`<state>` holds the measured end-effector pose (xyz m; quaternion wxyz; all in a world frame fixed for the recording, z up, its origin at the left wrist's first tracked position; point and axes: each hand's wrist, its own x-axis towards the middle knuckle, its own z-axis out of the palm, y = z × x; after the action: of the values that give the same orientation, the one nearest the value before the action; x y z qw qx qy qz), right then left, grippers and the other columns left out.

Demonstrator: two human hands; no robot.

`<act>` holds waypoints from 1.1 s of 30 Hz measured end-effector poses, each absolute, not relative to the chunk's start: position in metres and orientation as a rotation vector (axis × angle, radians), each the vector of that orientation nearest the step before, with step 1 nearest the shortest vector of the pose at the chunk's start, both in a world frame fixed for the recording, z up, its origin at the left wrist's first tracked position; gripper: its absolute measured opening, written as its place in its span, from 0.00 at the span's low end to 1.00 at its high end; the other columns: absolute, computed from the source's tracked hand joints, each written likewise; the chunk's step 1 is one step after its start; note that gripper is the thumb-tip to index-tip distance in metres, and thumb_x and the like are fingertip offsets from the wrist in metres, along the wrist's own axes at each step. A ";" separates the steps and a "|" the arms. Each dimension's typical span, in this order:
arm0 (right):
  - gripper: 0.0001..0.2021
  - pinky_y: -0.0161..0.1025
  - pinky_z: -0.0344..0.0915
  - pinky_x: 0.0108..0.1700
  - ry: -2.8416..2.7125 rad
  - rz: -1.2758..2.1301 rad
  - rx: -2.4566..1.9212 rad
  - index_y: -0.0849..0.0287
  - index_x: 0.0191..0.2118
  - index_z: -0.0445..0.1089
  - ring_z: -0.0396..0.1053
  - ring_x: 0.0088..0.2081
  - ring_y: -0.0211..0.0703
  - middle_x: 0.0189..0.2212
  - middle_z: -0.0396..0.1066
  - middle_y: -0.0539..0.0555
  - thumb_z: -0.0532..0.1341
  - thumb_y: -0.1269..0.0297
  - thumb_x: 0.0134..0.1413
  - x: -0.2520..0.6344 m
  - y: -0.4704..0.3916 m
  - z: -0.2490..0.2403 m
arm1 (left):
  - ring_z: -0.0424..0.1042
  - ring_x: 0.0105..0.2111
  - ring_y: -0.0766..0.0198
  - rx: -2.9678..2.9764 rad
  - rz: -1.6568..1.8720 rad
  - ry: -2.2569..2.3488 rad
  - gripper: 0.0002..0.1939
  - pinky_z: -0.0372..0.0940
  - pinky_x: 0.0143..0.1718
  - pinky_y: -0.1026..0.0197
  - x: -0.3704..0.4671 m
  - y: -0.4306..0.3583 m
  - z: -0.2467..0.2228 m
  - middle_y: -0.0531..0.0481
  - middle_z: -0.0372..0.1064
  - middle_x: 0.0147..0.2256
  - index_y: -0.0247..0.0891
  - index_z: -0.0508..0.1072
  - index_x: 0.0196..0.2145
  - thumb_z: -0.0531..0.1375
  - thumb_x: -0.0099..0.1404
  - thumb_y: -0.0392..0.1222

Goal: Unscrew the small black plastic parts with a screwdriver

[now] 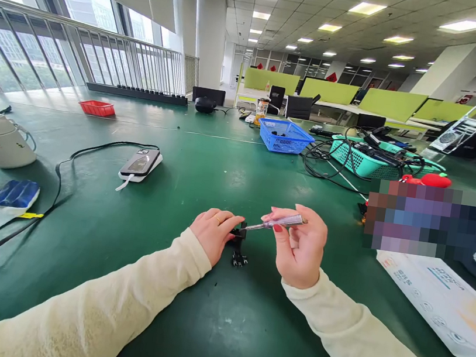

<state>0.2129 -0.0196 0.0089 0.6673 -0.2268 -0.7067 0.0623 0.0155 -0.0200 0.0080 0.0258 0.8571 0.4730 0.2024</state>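
Observation:
My right hand is closed around a small screwdriver with a clear, purplish handle. Its thin shaft points left, and the tip meets a small black plastic part. Fingers of my left hand grip that part from the left and hide some of it. Just below on the green table lie small black pieces with light metal-looking ends; I cannot tell whether they join the held part.
A phone on a white power bank lies ahead to the left. Farther back stand a red tray, a blue basket and a teal basket with cables. A white package lies right; a black cable runs left.

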 end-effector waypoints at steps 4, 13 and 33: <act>0.23 0.52 0.78 0.47 -1.547 0.078 -0.474 0.49 0.61 0.57 0.78 0.36 0.42 0.38 0.73 0.51 0.57 0.74 0.64 0.216 -0.019 0.012 | 0.71 0.49 0.51 2.648 0.652 1.629 0.22 0.69 0.52 0.47 0.014 -0.022 0.012 0.41 0.74 0.50 0.41 0.71 0.60 0.54 0.70 0.35; 0.22 0.47 0.77 0.40 -1.541 0.090 -0.568 0.51 0.61 0.58 0.75 0.35 0.42 0.37 0.71 0.52 0.56 0.73 0.64 0.221 -0.012 0.009 | 0.72 0.47 0.46 2.434 0.055 2.127 0.26 0.69 0.45 0.47 0.007 -0.024 0.018 0.38 0.71 0.52 0.53 0.68 0.63 0.50 0.70 0.36; 0.21 0.42 0.74 0.35 -1.670 0.139 -0.660 0.52 0.58 0.61 0.72 0.30 0.40 0.31 0.69 0.49 0.56 0.74 0.61 0.222 -0.019 0.011 | 0.49 0.68 0.33 2.560 0.325 1.488 0.28 0.48 0.62 0.21 0.029 -0.031 -0.015 0.43 0.55 0.68 0.53 0.70 0.59 0.63 0.62 0.59</act>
<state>0.2216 -0.0194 0.0111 0.6213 -0.2871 -0.7266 0.0603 0.0290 -0.0305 -0.0148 0.0814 0.8565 0.4980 0.1088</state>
